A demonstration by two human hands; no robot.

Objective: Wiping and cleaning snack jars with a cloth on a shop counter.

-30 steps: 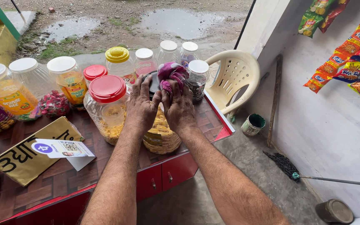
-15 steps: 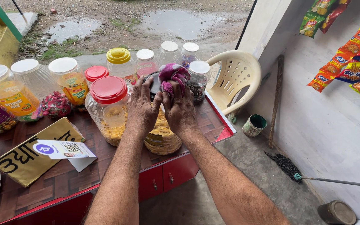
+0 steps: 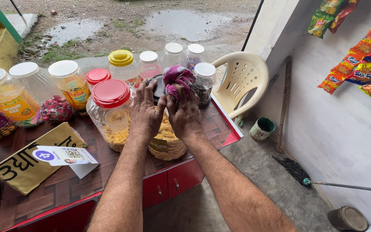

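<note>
Hands clamped on upright clear plastic snack jar with black lid (image 3: 165, 139), directly ahead: left hand (image 3: 144, 112) cupped over lid, right hand (image 3: 184, 114) gripping crumpled pink-purple cloth (image 3: 177, 79) atop it.

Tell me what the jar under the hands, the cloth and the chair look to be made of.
The jar looks like clear, glossy plastic: the yellow snacks show through its wall. Its lid seems dark plastic. The cloth is soft pink woven fabric, bunched in folds. The chair looks like moulded cream plastic with slotted holes.
</note>
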